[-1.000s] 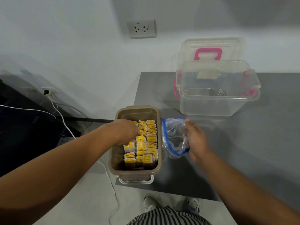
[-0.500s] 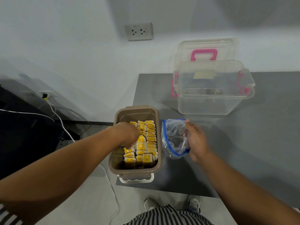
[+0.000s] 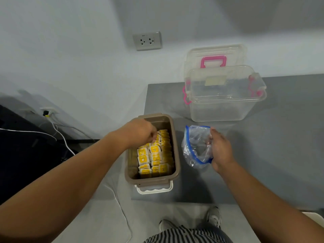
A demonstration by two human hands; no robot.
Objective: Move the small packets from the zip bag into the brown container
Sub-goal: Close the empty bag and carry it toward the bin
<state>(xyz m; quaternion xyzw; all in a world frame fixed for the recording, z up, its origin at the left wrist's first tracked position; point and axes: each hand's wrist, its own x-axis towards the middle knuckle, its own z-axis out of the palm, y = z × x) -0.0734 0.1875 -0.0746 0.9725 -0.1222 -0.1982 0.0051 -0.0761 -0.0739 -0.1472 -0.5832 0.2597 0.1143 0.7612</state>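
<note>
The brown container (image 3: 176,155) stands at the grey table's left front corner, filled with rows of small yellow packets (image 3: 155,156). My left hand (image 3: 139,132) hovers over its far left part, fingers curled down with their tips at the packets; whether they pinch one is hidden. To the right of the container, my right hand (image 3: 221,149) grips the clear zip bag (image 3: 194,146) with a blue zip edge. The bag is held open towards the container and looks empty.
A white lid (image 3: 154,189) lies under the container's near end. A clear box with pink latches (image 3: 224,102) stands behind the bag, its lid (image 3: 214,55) leaning on the wall. White cables (image 3: 61,137) run over the floor at the left. My shoes (image 3: 213,217) are below the table edge.
My left hand has moved from the middle of the container towards its far end and risen a little. My right hand keeps hold of the bag in the same place.
</note>
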